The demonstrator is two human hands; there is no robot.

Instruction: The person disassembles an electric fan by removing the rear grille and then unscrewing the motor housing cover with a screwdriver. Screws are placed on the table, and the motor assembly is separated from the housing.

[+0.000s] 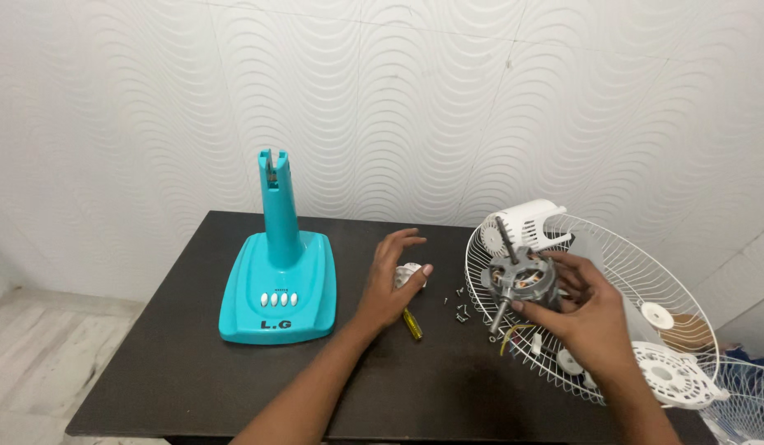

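Note:
My right hand [584, 317] grips a grey fan motor [518, 278] with copper windings and a steel shaft, holding it over a white wire fan grille [646, 272]. My left hand [390, 280] curls around a small white part [411, 276] on the dark table [176, 363]. A yellow-handled screwdriver [412, 325] lies just under that hand. Several small screws [461, 309] are scattered between my hands. A white motor cover [530, 221] rests at the grille's far edge.
A turquoise fan base [279, 284] with an upright neck and a row of white buttons stands at the left. White plastic fan parts [670, 375] lie at the right front. A second wire grille [749, 395] sits at the right edge. A white patterned wall is behind.

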